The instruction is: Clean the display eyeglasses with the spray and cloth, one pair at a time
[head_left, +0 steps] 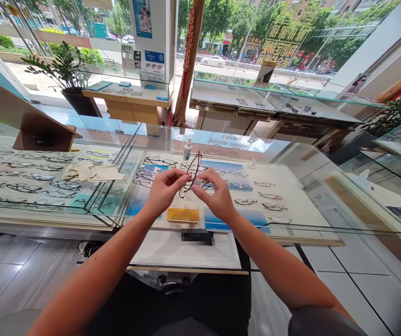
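Left hand [163, 189] and right hand [217, 198] pinch red glasses [193, 169], apparently tagged, over counter [291, 227] edge.

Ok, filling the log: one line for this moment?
left hand: pinches glasses | right hand: pinches glasses | yellow cloth: near hands

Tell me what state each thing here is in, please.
Glasses: held above the counter, tilted.
Tag: at the glasses, between fingertips.
Left hand: pinched shut on the glasses.
Right hand: pinched shut on the tag.
Bottle: upright on the counter.
Yellow cloth: lying flat on the counter.
White cloth: crumpled, left of the hands.
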`<state>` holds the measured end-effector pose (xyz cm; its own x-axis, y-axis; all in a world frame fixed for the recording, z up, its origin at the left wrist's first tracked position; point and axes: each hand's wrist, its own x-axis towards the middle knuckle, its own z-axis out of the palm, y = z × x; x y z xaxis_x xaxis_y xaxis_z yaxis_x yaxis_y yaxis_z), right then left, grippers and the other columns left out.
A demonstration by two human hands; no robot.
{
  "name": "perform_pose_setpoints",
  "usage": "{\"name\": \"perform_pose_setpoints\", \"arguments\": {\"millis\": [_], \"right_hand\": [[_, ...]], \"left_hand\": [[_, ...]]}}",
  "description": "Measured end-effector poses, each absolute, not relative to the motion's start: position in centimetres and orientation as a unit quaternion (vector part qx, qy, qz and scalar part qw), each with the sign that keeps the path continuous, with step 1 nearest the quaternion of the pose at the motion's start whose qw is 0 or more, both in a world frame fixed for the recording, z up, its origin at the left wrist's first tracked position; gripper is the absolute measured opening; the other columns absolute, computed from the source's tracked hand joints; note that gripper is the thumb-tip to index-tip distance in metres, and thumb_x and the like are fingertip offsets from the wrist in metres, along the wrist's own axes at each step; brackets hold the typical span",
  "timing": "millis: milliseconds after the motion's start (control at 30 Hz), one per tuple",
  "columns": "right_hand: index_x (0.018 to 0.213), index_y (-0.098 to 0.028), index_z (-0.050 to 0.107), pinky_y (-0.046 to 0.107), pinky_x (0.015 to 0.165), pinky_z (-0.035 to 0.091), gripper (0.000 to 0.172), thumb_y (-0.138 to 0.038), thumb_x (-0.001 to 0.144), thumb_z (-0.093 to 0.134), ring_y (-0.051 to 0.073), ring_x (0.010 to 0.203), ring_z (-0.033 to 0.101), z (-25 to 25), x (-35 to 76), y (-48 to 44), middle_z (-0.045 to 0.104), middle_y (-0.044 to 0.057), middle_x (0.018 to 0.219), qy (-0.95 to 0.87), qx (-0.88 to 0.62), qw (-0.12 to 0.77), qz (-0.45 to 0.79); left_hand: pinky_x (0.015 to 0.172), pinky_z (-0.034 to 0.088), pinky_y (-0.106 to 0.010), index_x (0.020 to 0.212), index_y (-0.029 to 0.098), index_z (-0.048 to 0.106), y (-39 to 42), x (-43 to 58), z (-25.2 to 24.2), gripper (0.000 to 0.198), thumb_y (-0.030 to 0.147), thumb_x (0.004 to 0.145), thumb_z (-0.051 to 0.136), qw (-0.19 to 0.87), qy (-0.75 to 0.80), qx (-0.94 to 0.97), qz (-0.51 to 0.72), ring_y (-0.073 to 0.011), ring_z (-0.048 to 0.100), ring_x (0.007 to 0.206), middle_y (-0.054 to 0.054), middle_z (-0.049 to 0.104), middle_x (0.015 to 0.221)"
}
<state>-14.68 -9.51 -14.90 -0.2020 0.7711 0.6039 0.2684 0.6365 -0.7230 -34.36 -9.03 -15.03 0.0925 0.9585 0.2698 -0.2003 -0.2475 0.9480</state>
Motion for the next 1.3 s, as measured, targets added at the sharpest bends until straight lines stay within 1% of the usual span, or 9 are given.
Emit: {"name": "perform_pose_setpoints", "arguments": {"millis": [167, 367, 467, 567, 667, 800, 967, 1133, 1300], "right_hand": [[0.088, -0.026, 0.073, 0.038, 0.084, 0.051, 0.012, -0.03, 0.099, 0.078, 0.021, 0.087, 0.062, -15.1, -15.2, -9.6, 0.064, 0.001, 0.089, -0.732, -0.352, 0.525, 0.254], [0.084, -0.025, 0.072, 0.037, 0.079, 0.047, 0.014, -0.029, 0.095, 0.079, 0.02, 0.081, 0.057, -14.8, -14.8, -9.4, 0.062, 0.0, 0.085, -0.711, -0.363, 0.535, 0.276], [0.079, -0.025, 0.067, 0.038, 0.078, 0.044, 0.018, -0.03, 0.092, 0.079, 0.02, 0.08, 0.055, -14.6, -14.3, -9.0, 0.06, 0.0, 0.083, -0.697, -0.375, 0.541, 0.284], [0.074, -0.025, 0.061, 0.037, 0.077, 0.042, 0.024, -0.032, 0.091, 0.076, 0.019, 0.079, 0.05, -14.5, -13.8, -8.6, 0.054, -0.001, 0.079, -0.678, -0.388, 0.562, 0.271], [0.075, -0.025, 0.06, 0.037, 0.077, 0.042, 0.022, -0.031, 0.093, 0.073, 0.019, 0.078, 0.049, -14.3, -13.1, -8.1, 0.052, -0.002, 0.079, -0.656, -0.405, 0.599, 0.216], [0.081, -0.025, 0.064, 0.041, 0.085, 0.046, 0.019, -0.03, 0.097, 0.073, 0.022, 0.087, 0.056, -14.0, -12.3, -7.6, 0.062, 0.001, 0.085, -0.64, -0.421, 0.641, 0.053], [0.1, -0.027, 0.075, 0.049, 0.097, 0.049, 0.011, -0.034, 0.106, 0.071, 0.028, 0.1, 0.065, -13.5, -11.4, -7.4, 0.069, 0.006, 0.101, -0.629, -0.45, 0.624, -0.113], [0.105, -0.028, 0.076, 0.054, 0.102, 0.05, 0.017, -0.043, 0.109, 0.068, 0.03, 0.104, 0.067, -13.2, -10.7, -7.2, 0.067, 0.008, 0.103, -0.62, -0.467, 0.609, -0.162], [0.106, -0.027, 0.076, 0.055, 0.104, 0.048, 0.017, -0.042, 0.108, 0.068, 0.031, 0.107, 0.065, -13.6, -10.8, -6.8, 0.064, 0.008, 0.106, -0.625, -0.472, 0.605, -0.14]], "left_hand": [[0.08, 0.059, -0.032, 0.09, 0.019, 0.083, -9.1, -34.3, -15.1, 0.04, 0.057, 0.082, 0.094, 0.505, 0.346, 0.544, 0.573, -0.0201, 0.074, 0.088, -0.008, 0.082, 0.092], [0.09, 0.063, -0.034, 0.093, 0.02, 0.082, -9.1, -34.3, -15.2, 0.04, 0.057, 0.085, 0.092, 0.509, 0.347, 0.538, 0.575, -0.0209, 0.078, 0.097, -0.008, 0.084, 0.099], [0.088, 0.065, -0.034, 0.094, 0.02, 0.08, -9.0, -34.3, -15.3, 0.042, 0.059, 0.084, 0.092, 0.522, 0.351, 0.523, 0.576, -0.0227, 0.078, 0.103, -0.008, 0.083, 0.103], [0.086, 0.067, -0.035, 0.095, 0.02, 0.079, -8.9, -34.3, -15.4, 0.045, 0.061, 0.082, 0.093, 0.523, 0.357, 0.512, 0.581, -0.0235, 0.077, 0.105, -0.008, 0.082, 0.104], [0.086, 0.068, -0.036, 0.096, 0.02, 0.079, -8.8, -34.4, -15.5, 0.046, 0.062, 0.083, 0.091, 0.501, 0.367, 0.519, 0.588, -0.0219, 0.075, 0.101, -0.007, 0.081, 0.104], [0.084, 0.067, -0.035, 0.098, 0.02, 0.08, -8.7, -34.4, -15.7, 0.042, 0.06, 0.086, 0.088, 0.473, 0.385, 0.538, 0.582, -0.0204, 0.074, 0.095, -0.007, 0.08, 0.1], [0.079, 0.065, -0.032, 0.096, 0.02, 0.08, -8.7, -34.6, -15.8, 0.037, 0.056, 0.09, 0.084, 0.462, 0.395, 0.566, 0.556, -0.0208, 0.074, 0.094, -0.008, 0.081, 0.101], [0.079, 0.065, -0.033, 0.094, 0.02, 0.08, -8.6, -34.5, -15.7, 0.035, 0.055, 0.089, 0.085, 0.468, 0.394, 0.581, 0.536, -0.0202, 0.073, 0.091, -0.008, 0.08, 0.1], [0.077, 0.067, -0.033, 0.092, 0.019, 0.079, -8.7, -34.4, -15.5, 0.04, 0.058, 0.085, 0.087, 0.492, 0.387, 0.567, 0.536, -0.0204, 0.072, 0.092, -0.007, 0.077, 0.096]]}}
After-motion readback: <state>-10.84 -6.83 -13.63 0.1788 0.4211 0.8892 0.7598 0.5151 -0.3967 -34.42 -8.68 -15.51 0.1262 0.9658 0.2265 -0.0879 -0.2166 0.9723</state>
